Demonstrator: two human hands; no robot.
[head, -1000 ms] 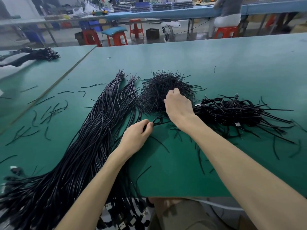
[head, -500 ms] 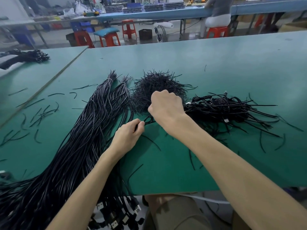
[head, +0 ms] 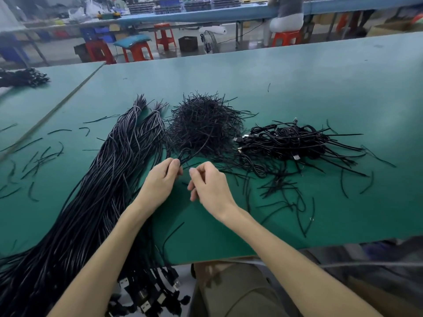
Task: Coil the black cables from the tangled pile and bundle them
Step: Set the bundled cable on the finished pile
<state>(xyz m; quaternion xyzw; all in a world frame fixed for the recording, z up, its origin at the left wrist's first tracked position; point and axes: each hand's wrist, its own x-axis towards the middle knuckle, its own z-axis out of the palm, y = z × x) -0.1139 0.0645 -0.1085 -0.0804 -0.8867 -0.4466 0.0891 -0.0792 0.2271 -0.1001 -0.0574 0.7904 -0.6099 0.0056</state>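
Observation:
A long sheaf of straight black cables lies on the left of the green table, with its USB plugs hanging over the front edge. My left hand pinches a small coiled loop of one black cable at its fingertips. Just to the right, my right hand has its fingers curled, and thumb and forefinger pinch a thin black tie that is barely visible. A mound of short black ties sits just beyond both hands.
A heap of coiled, tied cables lies to the right, with loose ties scattered before it. More stray ties lie at the left. Another cable bundle sits far left. Red stools and a seated person are behind the table.
My right hand has pulled back from the tie mound toward me and now sits beside my left hand. My left hand keeps its hold on the cable loop.

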